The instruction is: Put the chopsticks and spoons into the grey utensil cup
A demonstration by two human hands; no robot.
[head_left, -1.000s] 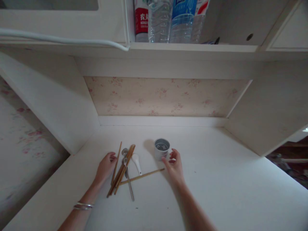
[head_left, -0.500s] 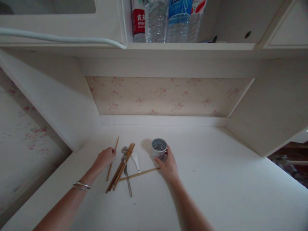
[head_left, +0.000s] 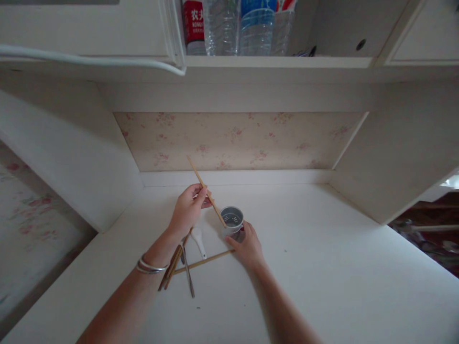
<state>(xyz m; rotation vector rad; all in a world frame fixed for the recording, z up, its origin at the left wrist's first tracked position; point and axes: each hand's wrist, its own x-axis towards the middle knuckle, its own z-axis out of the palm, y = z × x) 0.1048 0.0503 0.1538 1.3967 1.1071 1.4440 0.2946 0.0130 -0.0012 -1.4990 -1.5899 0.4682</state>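
Observation:
My left hand pinches one wooden chopstick, lifted off the desk and tilted, with its lower tip at the rim of a small grey cup. The cup has holes in its bottom. My right hand is wrapped round the cup's near side and holds it upright on the white desk. Under my left wrist lie more chopsticks, a metal spoon and a white ceramic spoon. A single chopstick lies crosswise in front of the cup.
The desk sits in a white alcove with side panels left and right and a floral back wall. A shelf above holds water bottles. A white cable runs along the upper left.
My left hand picked one chopstick off the desk and carried it up and right to the cup. My right hand, open near the cup a second ago, now grips it.

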